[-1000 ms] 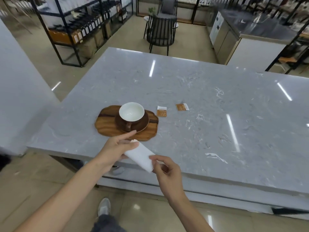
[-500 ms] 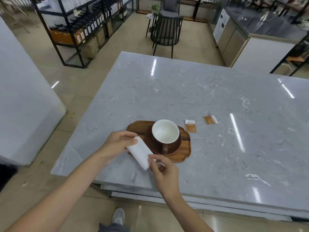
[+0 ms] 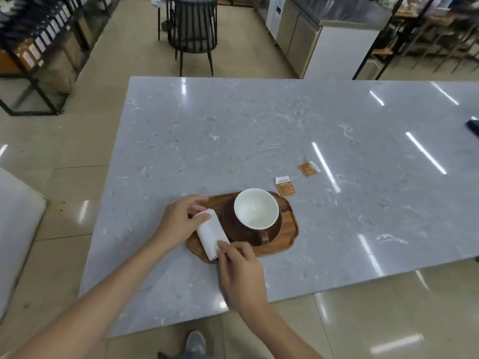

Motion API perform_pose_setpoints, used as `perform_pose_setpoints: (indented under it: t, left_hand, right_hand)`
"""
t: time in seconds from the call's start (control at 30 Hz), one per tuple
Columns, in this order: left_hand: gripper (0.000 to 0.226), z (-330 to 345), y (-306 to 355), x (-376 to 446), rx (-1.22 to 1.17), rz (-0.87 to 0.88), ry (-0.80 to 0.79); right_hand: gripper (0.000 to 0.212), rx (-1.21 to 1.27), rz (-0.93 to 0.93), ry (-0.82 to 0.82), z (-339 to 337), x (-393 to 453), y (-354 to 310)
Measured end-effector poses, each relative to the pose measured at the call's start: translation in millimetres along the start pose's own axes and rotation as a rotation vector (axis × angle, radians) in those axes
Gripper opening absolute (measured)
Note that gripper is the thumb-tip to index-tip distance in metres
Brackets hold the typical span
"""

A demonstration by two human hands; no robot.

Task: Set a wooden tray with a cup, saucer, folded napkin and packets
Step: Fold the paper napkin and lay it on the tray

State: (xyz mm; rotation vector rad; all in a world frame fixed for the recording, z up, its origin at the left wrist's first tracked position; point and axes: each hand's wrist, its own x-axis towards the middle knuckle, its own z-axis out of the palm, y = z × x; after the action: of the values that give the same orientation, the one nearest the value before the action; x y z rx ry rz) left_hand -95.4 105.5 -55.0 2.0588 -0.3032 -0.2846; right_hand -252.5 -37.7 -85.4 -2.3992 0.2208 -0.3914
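A wooden tray (image 3: 287,235) lies near the front edge of the grey marble table (image 3: 259,141). On it stands a brown saucer (image 3: 228,224) with a brown cup, white inside (image 3: 256,208), its handle turned toward me. A folded white napkin (image 3: 211,233) lies on the tray's left part, beside the saucer. My left hand (image 3: 178,221) pinches the napkin's far end and my right hand (image 3: 241,273) pinches its near end. Two orange packets (image 3: 285,186) (image 3: 309,169) lie on the table just beyond the tray's right end.
A dark object (image 3: 473,126) shows at the table's right edge. Beyond the table stand a black chair (image 3: 191,29), shelving racks (image 3: 39,47) on the left and a counter (image 3: 324,35) at the back right. My shoe (image 3: 195,343) is on the tiled floor below.
Both hands have carried the napkin from over the table's front edge onto the left part of the tray. The camera has moved in and looks more steeply down.
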Motion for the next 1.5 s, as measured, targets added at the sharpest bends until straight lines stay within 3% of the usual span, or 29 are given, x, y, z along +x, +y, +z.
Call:
perform_pose_setpoints:
  t: [0.27, 0.37, 0.63, 1.1, 1.3, 1.4, 1.5]
  left_hand:
    - [0.022, -1, -16, 12, 0.245, 0.354, 0.033]
    - [0.02, 2, -22, 13, 0.259, 0.415, 0.082]
    - [0.023, 6, -30, 17, 0.317, 0.425, 0.119]
    - [0.025, 1, -21, 24, 0.3, 0.394, 0.004]
    - [0.036, -11, -6, 18, 0.259, 0.454, 0.023]
    - [0.032, -12, 1, 22, 0.255, 0.448, -0.015]
    - [0.024, 0, 2, 21, 0.273, 0.446, -0.067]
  right_hand:
    - [0.027, -0.191, -0.169, 0.114, 16, -2, 7]
    - [0.028, -0.255, -0.132, 0.161, 17, -2, 7]
    - [0.036, -0.322, -0.052, 0.243, 28, 1, -3]
    - [0.038, -0.228, 0.066, 0.227, 27, 4, -19]
    - [0.028, -0.062, -0.069, 0.262, -9, 8, -27]
    - [0.022, -0.056, -0.153, 0.307, -30, 19, -24]
    - [0.021, -0.009, -0.166, 0.234, -43, 27, -19]
